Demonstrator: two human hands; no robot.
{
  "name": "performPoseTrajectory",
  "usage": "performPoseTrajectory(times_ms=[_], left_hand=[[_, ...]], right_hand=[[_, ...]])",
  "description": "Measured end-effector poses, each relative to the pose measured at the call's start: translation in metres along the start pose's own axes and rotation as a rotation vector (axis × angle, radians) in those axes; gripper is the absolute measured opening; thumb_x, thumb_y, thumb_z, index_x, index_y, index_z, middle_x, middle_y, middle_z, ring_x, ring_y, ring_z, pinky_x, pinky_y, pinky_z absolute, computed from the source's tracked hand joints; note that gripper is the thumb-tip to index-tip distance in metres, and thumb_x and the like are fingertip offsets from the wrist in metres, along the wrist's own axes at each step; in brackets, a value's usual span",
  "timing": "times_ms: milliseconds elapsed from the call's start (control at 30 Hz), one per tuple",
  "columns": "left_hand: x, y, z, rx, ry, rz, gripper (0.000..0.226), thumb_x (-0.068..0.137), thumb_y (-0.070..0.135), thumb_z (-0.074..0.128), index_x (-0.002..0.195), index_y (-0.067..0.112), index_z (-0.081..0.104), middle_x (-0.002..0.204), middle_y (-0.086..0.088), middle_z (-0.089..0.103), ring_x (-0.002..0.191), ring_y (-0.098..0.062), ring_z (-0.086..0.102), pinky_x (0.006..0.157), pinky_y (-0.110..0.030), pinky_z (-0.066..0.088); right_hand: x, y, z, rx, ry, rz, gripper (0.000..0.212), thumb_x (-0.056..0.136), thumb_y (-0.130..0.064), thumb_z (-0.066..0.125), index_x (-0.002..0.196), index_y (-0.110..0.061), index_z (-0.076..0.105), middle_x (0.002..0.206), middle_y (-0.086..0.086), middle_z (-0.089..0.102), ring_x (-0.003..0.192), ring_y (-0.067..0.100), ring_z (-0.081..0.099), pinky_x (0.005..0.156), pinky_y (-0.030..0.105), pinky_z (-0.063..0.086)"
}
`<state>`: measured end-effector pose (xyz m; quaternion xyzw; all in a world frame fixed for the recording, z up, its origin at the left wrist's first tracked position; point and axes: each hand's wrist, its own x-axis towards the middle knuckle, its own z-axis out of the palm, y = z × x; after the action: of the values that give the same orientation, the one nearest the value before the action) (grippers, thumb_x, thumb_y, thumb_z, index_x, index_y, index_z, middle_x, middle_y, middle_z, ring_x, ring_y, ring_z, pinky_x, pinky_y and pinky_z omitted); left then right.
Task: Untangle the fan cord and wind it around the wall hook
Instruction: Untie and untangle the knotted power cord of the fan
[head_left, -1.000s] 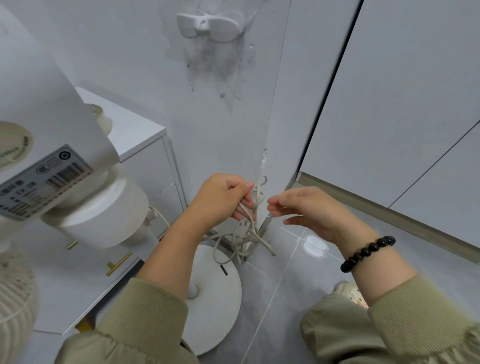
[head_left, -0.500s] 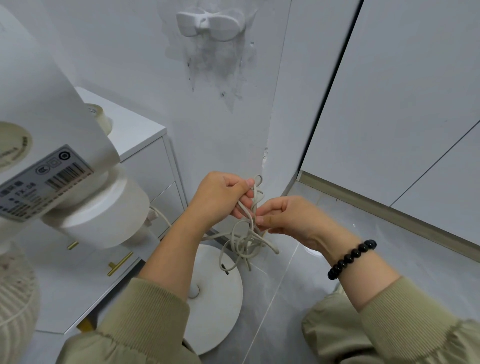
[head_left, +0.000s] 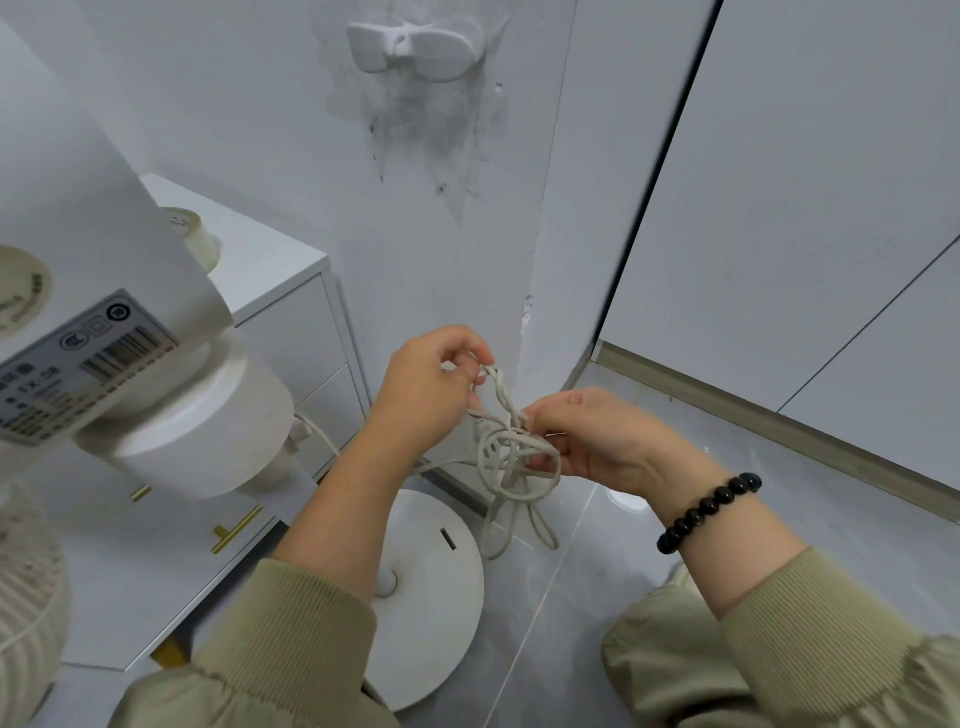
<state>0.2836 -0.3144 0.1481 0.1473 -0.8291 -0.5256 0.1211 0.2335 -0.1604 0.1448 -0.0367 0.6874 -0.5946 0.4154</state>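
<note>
Your left hand (head_left: 431, 384) sits just left of the view's centre, with its fingers curled in tight and its fingertips pinching the top loop of the fan cord (head_left: 511, 457). Your right hand (head_left: 597, 441), at about 4 o'clock from the left one and close beside it, is also closed narrowly: thumb and forefinger nip the tangle where the strands cross, and one loop drapes around its lower fingers. The cord is bunched in a knot between the two hands. Loose loops hang down toward 6 o'clock over the edge of the round white fan base (head_left: 426, 597), and one strand runs off toward 9 o'clock to the fan's motor housing (head_left: 197, 431). The wall hook (head_left: 415, 47) is at 12 o'clock, high on the wall and well apart from the cord, with nothing wound on it. A bead bracelet (head_left: 706, 512) circles your right wrist. The grey label (head_left: 88, 358) on the fan, at 9 o'clock, carries a barcode, round marks and print that seems to begin "FX"; the rest is too blurred to read.
</note>
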Motion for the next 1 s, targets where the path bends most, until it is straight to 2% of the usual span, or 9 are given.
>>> performPoseTrajectory(times_ms=[100, 167, 233, 367, 533, 700, 767, 867, 1000], left_hand=[[-0.002, 0.001, 0.0, 0.025, -0.038, -0.001, 0.03, 0.089, 0.003, 0.048, 0.074, 0.023, 0.067, 0.071, -0.003, 0.063, 0.051, -0.002, 0.057, 0.048, -0.012, 0.043], [-0.002, 0.001, 0.001, 0.009, -0.046, 0.0, 0.013, 0.085, 0.019, 0.061, 0.073, 0.022, 0.066, 0.073, -0.005, 0.065, 0.056, -0.007, 0.057, 0.051, -0.019, 0.046], [-0.002, 0.0, 0.001, 0.031, -0.043, -0.005, 0.012, 0.076, 0.03, 0.074, 0.074, 0.02, 0.066, 0.07, -0.003, 0.064, 0.059, -0.011, 0.057, 0.057, -0.025, 0.048], [0.0, 0.002, 0.001, -0.017, -0.072, -0.056, 0.007, 0.077, 0.019, 0.075, 0.078, 0.02, 0.068, 0.066, 0.004, 0.065, 0.059, -0.011, 0.064, 0.055, -0.019, 0.052], [0.0, 0.002, 0.002, -0.088, -0.056, -0.103, 0.014, 0.081, 0.01, 0.069, 0.074, 0.022, 0.073, 0.072, -0.003, 0.074, 0.065, -0.016, 0.071, 0.078, -0.032, 0.059], [-0.001, 0.002, 0.003, -0.079, -0.023, -0.114, 0.021, 0.081, 0.008, 0.068, 0.065, 0.02, 0.072, 0.073, -0.002, 0.074, 0.055, -0.011, 0.069, 0.075, -0.031, 0.06], [-0.001, 0.002, 0.003, -0.081, -0.023, -0.114, 0.019, 0.08, 0.008, 0.069, 0.065, 0.021, 0.072, 0.064, 0.005, 0.072, 0.051, -0.008, 0.066, 0.072, -0.029, 0.06], [-0.001, 0.0, 0.006, -0.093, -0.044, -0.12, 0.017, 0.08, 0.009, 0.069, 0.067, 0.021, 0.073, 0.064, 0.007, 0.071, 0.052, -0.008, 0.066, 0.071, -0.033, 0.06], [0.0, 0.0, 0.008, -0.113, -0.02, -0.099, 0.012, 0.087, 0.009, 0.063, 0.087, 0.013, 0.074, 0.073, -0.001, 0.073, 0.063, -0.009, 0.07, 0.065, -0.026, 0.059]], right_hand=[[-0.003, -0.003, -0.001, -0.049, 0.03, -0.023, 0.017, 0.084, 0.006, 0.048, 0.077, 0.002, 0.064, 0.075, 0.016, 0.06, 0.062, 0.021, 0.057, 0.076, 0.036, 0.056], [-0.005, -0.003, -0.001, -0.094, 0.056, -0.065, 0.018, 0.085, 0.005, 0.05, 0.075, 0.002, 0.064, 0.062, 0.01, 0.058, 0.055, 0.019, 0.055, 0.078, 0.038, 0.056], [-0.006, -0.003, 0.0, -0.167, 0.07, -0.11, 0.015, 0.087, 0.001, 0.052, 0.076, 0.001, 0.064, 0.058, 0.007, 0.052, 0.051, 0.016, 0.051, 0.07, 0.032, 0.056], [-0.006, -0.005, -0.001, -0.264, 0.078, -0.136, 0.019, 0.087, -0.001, 0.054, 0.071, -0.006, 0.063, 0.061, 0.009, 0.052, 0.051, 0.015, 0.047, 0.058, 0.026, 0.043], [-0.01, -0.011, -0.003, -0.351, 0.03, -0.127, 0.022, 0.087, 0.004, 0.047, 0.075, -0.007, 0.062, 0.067, 0.009, 0.056, 0.055, 0.015, 0.05, 0.061, 0.027, 0.045], [-0.013, -0.007, 0.004, -0.447, 0.076, -0.207, 0.014, 0.089, -0.013, 0.056, 0.084, -0.013, 0.069, 0.066, 0.001, 0.059, 0.057, 0.011, 0.052, 0.056, 0.024, 0.043], [-0.011, -0.004, 0.009, -0.48, 0.133, -0.261, 0.017, 0.086, -0.025, 0.065, 0.082, -0.01, 0.07, 0.059, -0.002, 0.058, 0.051, 0.007, 0.05, 0.053, 0.018, 0.042], [-0.008, 0.001, 0.013, -0.576, 0.289, -0.37, 0.02, 0.082, -0.025, 0.07, 0.072, -0.007, 0.069, 0.043, -0.01, 0.05, 0.038, 0.001, 0.041, 0.043, 0.01, 0.033], [-0.007, 0.004, 0.015, -0.725, 0.444, -0.547, 0.018, 0.087, -0.021, 0.062, 0.073, -0.014, 0.072, 0.058, 0.001, 0.063, 0.054, 0.014, 0.052, 0.056, 0.028, 0.044]])
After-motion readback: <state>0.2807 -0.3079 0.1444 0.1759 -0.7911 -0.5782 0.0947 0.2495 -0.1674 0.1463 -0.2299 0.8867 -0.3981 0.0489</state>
